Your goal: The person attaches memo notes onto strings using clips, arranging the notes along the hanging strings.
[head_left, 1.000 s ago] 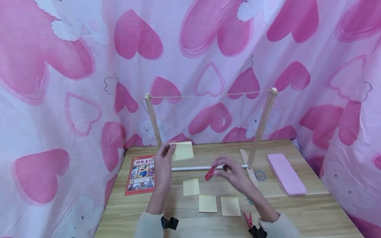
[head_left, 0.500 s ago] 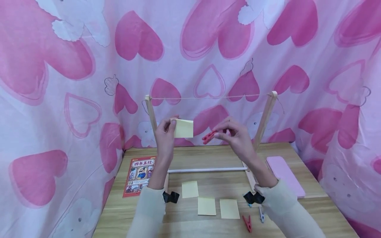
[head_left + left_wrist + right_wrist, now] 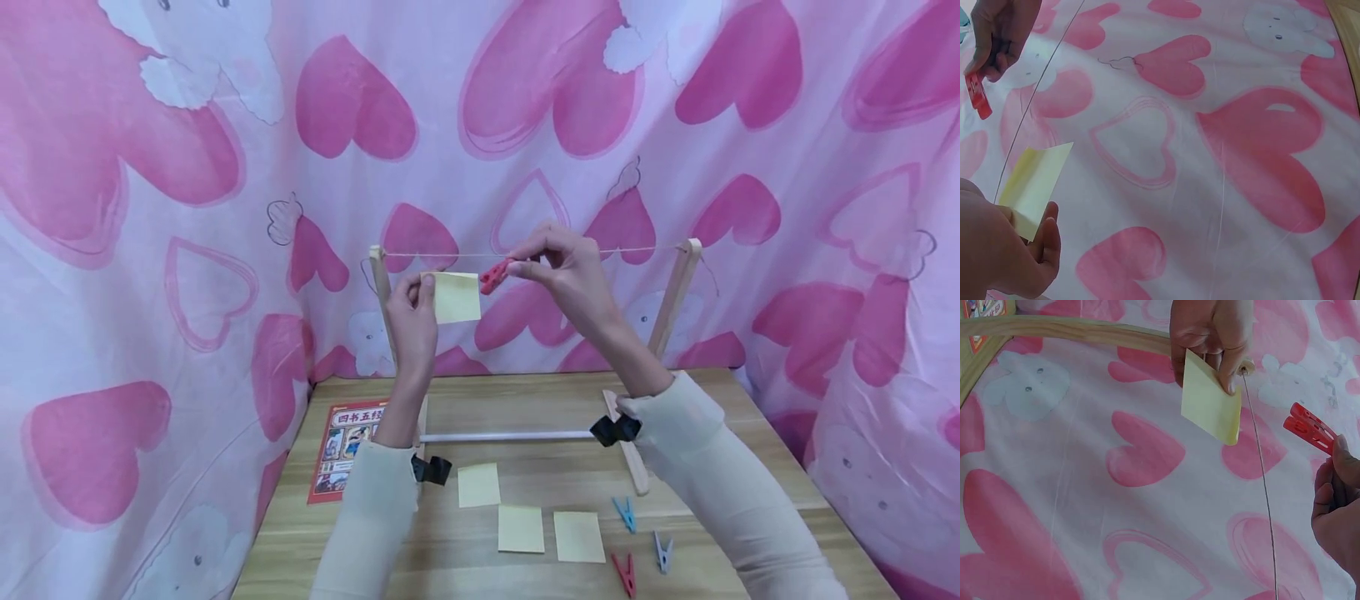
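My left hand pinches a pale yellow sticky note by its upper left corner, just below the string in the head view. In my right hand a red clothespin is held between thumb and fingers, its jaw end pointing left toward the note's right edge. The right wrist view shows the clothespin on one side of the string and the note on the other. Both are apart from each other there.
Two wooden posts carry the string; a white rod joins them low down. Three sticky notes lie on the table. Nearby are blue, grey and red clothespins. A red booklet lies left.
Both hands have risen from low over the table to the string's height, carrying the note and the red clothespin. The clothespin has come closer to the note.
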A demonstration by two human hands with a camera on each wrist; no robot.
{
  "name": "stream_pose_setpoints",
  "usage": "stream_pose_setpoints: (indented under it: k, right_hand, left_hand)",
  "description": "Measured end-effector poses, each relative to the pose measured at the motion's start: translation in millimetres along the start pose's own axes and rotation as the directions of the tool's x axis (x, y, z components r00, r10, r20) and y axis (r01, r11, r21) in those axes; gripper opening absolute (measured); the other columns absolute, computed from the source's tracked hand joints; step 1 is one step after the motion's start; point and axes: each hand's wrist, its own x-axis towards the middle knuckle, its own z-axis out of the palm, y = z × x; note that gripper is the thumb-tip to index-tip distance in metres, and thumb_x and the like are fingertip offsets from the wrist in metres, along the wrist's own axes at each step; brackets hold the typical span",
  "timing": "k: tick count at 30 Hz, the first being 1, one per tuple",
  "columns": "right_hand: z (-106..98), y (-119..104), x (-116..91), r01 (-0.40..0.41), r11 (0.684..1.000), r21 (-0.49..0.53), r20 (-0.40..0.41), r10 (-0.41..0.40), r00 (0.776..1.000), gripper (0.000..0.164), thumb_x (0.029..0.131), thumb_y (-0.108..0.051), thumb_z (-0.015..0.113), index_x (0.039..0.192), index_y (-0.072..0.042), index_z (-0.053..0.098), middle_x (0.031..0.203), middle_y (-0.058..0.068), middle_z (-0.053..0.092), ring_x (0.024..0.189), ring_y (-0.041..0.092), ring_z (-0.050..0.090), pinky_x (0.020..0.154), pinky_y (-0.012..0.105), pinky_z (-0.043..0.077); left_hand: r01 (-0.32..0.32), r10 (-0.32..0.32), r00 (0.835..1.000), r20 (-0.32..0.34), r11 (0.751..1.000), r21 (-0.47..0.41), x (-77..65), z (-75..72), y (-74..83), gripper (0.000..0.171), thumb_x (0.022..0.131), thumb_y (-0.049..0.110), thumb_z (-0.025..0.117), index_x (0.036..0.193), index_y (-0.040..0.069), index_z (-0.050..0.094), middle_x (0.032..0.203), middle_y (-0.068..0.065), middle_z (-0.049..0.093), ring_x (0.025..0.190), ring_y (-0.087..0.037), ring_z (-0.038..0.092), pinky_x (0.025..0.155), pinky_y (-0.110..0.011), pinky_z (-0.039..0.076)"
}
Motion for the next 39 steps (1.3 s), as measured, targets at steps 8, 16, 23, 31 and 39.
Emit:
stream_pose_setpoints:
  k: [8, 16, 23, 31, 39]
  right_hand:
    - [5, 2, 27, -0.002, 1.000, 0.001, -0.008, 0.002, 1.000, 0.007, 0.096, 0.004, 0.081, 0.101, 0.008, 0.079, 0.093, -0.001, 0.069, 0.092, 0.018, 0.060, 0.081, 0.026, 0.050]
    - [12, 8, 45, -0.038, 0.999, -0.016, 0.024, 0.038, 0.999, 0.004, 0.093, 0.005, 0.082, 0.097, 0.005, 0.081, 0.090, -0.001, 0.067, 0.085, 0.017, 0.056, 0.074, 0.025, 0.051]
    - [16, 11, 53, -0.047, 0.998, -0.048, 0.034, 0.048, 0.998, 0.004, 0.093, 0.002, 0.083, 0.097, 0.002, 0.083, 0.088, 0.001, 0.066, 0.085, 0.018, 0.056, 0.074, 0.027, 0.042]
    - [27, 10, 63, -0.012, 1.000, -0.028, 0.062, 0.013, 0.998, 0.004, 0.091, 0.008, 0.083, 0.093, 0.006, 0.081, 0.086, 0.001, 0.065, 0.084, 0.017, 0.059, 0.073, 0.026, 0.046]
    - [38, 11, 70, 0.006, 0.997, -0.072, 0.088, 0.000, 0.996, 0.005, 0.091, 0.009, 0.083, 0.093, 0.004, 0.082, 0.087, 0.004, 0.066, 0.084, 0.016, 0.059, 0.074, 0.027, 0.046]
  left_hand:
    - [-0.002, 0.002, 1.000, 0.004, 1.000, 0.004, 5.4, 4.7, 5.8, 0.027, 0.114, 0.014, 0.060, 0.130, -0.005, 0.072, 0.124, -0.021, 0.079, 0.105, -0.025, 0.075, 0.081, -0.018, 0.060]
    - [-0.009, 0.007, 0.999, -0.033, 0.999, -0.035, 8.0, 4.0, 7.0, 0.025, 0.114, 0.011, 0.059, 0.126, -0.008, 0.069, 0.125, -0.024, 0.077, 0.107, -0.023, 0.072, 0.083, -0.017, 0.058]
    - [-0.031, 0.029, 0.999, -0.030, 0.997, -0.066, 12.1, 1.9, 7.0, 0.023, 0.114, 0.009, 0.059, 0.123, -0.010, 0.069, 0.134, -0.020, 0.076, 0.118, -0.026, 0.074, 0.088, -0.019, 0.061]
    - [-0.054, 0.052, 0.998, -0.026, 0.997, -0.053, 15.4, 1.5, 8.5, 0.025, 0.114, 0.013, 0.060, 0.125, -0.008, 0.069, 0.135, -0.017, 0.076, 0.122, -0.024, 0.073, 0.103, -0.032, 0.061]
    - [-0.053, 0.052, 0.998, -0.028, 0.996, -0.067, 18.1, 1.2, 10.2, 0.025, 0.114, 0.012, 0.059, 0.123, -0.009, 0.069, 0.133, -0.016, 0.078, 0.119, -0.026, 0.075, 0.097, -0.028, 0.063]
